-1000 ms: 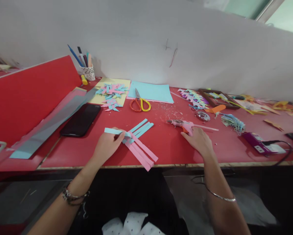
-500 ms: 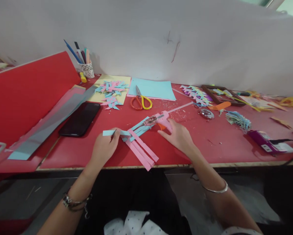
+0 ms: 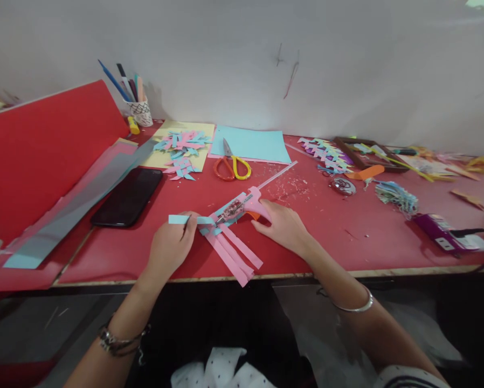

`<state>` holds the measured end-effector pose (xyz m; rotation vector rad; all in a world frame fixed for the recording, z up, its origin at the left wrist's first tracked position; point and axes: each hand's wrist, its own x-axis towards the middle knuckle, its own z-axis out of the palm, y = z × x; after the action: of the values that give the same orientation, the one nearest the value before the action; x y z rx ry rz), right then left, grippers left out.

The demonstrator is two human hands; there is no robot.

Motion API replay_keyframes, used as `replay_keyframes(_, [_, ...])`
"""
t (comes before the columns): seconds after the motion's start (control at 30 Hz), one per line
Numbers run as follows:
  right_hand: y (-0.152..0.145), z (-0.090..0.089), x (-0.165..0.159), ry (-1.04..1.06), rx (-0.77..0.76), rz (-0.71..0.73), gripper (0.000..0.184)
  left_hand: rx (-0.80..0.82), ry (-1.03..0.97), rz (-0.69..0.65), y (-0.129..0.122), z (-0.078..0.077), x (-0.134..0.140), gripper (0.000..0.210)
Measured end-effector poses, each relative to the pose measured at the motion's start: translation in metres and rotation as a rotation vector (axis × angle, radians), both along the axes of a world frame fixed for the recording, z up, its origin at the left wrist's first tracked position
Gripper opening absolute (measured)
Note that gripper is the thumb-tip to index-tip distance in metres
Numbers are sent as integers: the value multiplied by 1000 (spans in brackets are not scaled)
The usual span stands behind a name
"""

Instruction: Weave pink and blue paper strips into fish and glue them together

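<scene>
Paper strips (image 3: 228,256), pink and blue, crossed at the front edge of your table (image 3: 306,258): likely light, limp, easily creased; hold at the crossing. Your left hand (image 3: 172,241): pinching them. Your right hand (image 3: 285,226): wrapped round the handle of the glue gun (image 3: 248,205); probably stiff, hot-tipped, best held there. Beyond: scissors (image 3: 229,158), blue sheet (image 3: 262,144).

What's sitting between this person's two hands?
In the head view, crossed pink and blue paper strips lie between the left hand and right hand, along with a pink glue gun, which the right hand holds.
</scene>
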<state>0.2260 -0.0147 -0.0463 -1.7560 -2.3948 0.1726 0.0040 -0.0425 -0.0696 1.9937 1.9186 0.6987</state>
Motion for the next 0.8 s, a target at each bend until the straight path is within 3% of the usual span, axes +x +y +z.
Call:
replay_keyframes(0.43, [5,-1,12,-35,92,110,29,36,24,4,0,-3,-1,43])
replay_keyframes(0.8, [7,5,19,-66,86,34,26,30,-17,-11,0,-3,0,46])
